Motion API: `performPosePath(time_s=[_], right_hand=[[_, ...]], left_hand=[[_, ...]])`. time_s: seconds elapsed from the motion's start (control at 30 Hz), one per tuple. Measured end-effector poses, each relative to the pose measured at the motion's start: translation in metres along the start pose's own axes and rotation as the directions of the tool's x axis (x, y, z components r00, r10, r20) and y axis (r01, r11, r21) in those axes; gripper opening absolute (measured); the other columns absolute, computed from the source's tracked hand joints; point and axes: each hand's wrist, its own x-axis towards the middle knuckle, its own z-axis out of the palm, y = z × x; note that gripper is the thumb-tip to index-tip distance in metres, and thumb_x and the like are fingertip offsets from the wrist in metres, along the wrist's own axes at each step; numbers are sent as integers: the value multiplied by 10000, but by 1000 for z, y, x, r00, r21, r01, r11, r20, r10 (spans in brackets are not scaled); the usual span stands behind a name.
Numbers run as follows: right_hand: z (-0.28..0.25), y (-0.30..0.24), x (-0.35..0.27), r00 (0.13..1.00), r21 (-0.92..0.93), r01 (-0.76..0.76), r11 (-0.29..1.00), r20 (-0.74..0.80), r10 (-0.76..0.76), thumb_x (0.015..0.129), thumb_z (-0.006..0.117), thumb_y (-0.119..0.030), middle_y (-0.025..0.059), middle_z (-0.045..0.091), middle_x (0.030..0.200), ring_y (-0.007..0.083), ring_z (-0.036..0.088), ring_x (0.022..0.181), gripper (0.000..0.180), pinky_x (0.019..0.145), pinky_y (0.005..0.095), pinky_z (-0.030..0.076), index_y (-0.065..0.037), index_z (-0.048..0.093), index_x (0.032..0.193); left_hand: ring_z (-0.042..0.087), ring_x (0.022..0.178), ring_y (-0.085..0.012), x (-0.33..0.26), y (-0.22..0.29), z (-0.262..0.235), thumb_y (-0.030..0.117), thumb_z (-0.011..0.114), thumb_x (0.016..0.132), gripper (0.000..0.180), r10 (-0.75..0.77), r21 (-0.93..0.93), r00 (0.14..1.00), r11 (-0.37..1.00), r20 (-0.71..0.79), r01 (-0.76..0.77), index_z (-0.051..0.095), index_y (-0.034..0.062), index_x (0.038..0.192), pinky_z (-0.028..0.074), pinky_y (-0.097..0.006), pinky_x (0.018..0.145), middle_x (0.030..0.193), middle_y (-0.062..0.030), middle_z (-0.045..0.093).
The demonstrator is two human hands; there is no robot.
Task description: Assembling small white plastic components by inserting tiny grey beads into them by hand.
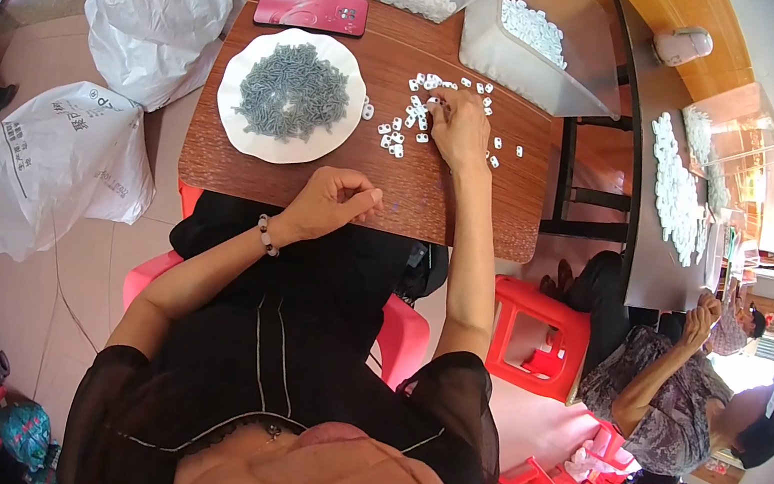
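Note:
My right hand (461,132) is stretched over the brown wooden table (384,199). Its bent fingertips are down among small white plastic pieces (393,139) with dark holes; the hand hides whether one is pinched. Close to the near edge, my left hand (330,205) has its thumb and fingers pressed together. Anything between them is too small to make out. A scalloped white plate (230,121) stands at the left, heaped with thin grey pieces (294,91), perhaps small screws. Two white pieces lie just right of its rim.
Behind the plate lies a red phone (311,10). Clear plastic bins (575,74) of white pieces line the far edge. White sacks (66,161) stand on the floor at left. To the right are a red stool (539,339) and another person (666,398) at a dark table (640,272).

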Motion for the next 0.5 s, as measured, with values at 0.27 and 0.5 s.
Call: performPosePath(time_s=[0.27,0.5], right_hand=[[-3,-3,-14,997,157,-76,985,-12,78,787,677,-103,128,649,856,287,595,839,164,747,394,477,-57,693,944],[-17,-26,-54,979,411,-196,890,26,203,813,693,-140,121,664,807,177,583,648,175,634,299,479,-19,694,938]], left_hand=[[551,623,-35,1,1,0,163,584,929,212,-6,-1,1000,1000,-7,6,647,-14,831,470,-187,573,729,-16,632],[544,625,-34,0,3,0,160,581,931,212,1,1,1000,1000,-2,-1,648,-17,836,460,-184,571,726,-16,626]])
